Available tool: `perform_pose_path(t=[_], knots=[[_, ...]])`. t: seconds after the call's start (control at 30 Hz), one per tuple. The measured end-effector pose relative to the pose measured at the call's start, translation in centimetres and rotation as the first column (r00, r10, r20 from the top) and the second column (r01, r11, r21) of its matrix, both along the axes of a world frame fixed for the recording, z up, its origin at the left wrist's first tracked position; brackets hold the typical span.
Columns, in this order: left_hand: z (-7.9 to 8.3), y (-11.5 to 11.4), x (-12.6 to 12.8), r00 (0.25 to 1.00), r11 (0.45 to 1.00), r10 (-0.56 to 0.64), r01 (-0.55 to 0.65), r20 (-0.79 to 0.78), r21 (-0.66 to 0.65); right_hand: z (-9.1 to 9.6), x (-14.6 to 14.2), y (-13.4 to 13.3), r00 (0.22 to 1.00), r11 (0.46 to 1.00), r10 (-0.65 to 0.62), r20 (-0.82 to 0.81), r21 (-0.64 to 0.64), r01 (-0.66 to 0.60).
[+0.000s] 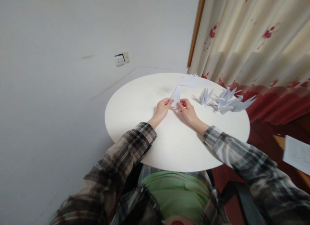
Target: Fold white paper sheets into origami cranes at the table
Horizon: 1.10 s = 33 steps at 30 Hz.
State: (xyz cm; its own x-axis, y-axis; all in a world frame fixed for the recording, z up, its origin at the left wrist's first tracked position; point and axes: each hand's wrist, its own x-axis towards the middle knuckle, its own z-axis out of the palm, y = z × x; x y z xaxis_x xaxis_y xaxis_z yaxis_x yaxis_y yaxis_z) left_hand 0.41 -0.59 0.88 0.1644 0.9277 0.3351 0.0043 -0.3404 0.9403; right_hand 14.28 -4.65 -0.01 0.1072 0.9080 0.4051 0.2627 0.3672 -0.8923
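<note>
A small folded piece of white paper stands upright between my hands, its pointed end up, over the middle of the round white table. My left hand pinches its lower left edge between thumb and fingers. At the lower right edge, my right hand closes its thumb and fingertips on the same paper. To the right of my right hand stands a folded paper crane, with a cluster of more paper cranes beside it.
White paper sheets lie at the far edge of the round table. Behind are a wall with a socket and a flowered curtain. A printed sheet lies on a wooden surface at right, near a black chair armrest.
</note>
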Motion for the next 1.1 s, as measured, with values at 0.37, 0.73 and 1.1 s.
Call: perform_pose_path(t=[0.37,0.73,1.1], knots=[[-1.1,0.5,0.3,0.987,0.99,-0.133,0.128,-0.088,-0.057,0.3,0.2,0.1,0.986,0.974,-0.161,-0.048,0.153,0.167],[-1.8,1.0,0.3,0.987,0.995,-0.082,0.089,-0.14,0.044,-0.3,0.3,0.5,0.991,0.989,-0.103,0.082,0.114,0.094],[-0.2,-0.3,0.2,0.998,0.986,0.027,-0.017,-0.06,0.165,0.0,0.5,0.5,0.964,0.974,-0.205,0.169,0.128,0.185]])
